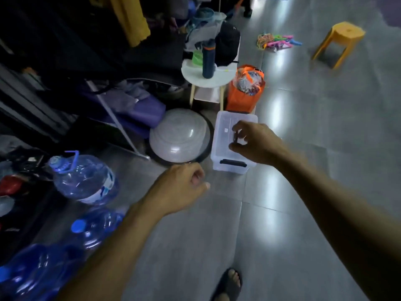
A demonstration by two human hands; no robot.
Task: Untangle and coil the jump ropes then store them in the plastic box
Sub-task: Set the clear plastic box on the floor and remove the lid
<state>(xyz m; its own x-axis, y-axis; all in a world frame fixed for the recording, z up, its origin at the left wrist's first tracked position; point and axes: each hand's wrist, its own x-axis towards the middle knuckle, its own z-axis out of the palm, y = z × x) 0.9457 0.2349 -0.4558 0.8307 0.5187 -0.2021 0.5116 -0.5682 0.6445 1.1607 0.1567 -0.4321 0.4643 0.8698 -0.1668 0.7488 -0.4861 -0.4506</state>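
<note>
Head view. The clear plastic box [225, 137] stands on the tiled floor [303, 192], lid on, directly under and partly behind the right hand [251, 141], whose thumb and fingers are curled in an open claw and hold nothing; whether they touch the lid cannot be told. The left hand [184, 187] hangs nearer the viewer, just short of the box's black end latch [233, 163], fingers loosely curled and empty. The jump ropes [275, 42] lie in a bright tangle on the floor well beyond both hands, near a yellow stool [340, 40]. Judged from appearance, the box is light, rigid, thin-walled and smooth, so best taken by both ends or under the rim near the latches, not by the flexing lid; the ropes look limp and springy, with stiff coloured handles offering the surest hold. A small pale sticker on the lid is unreadable. The label on the large water bottle [83, 179], left of the left hand, is also too blurred to read; no brand is legible.
</note>
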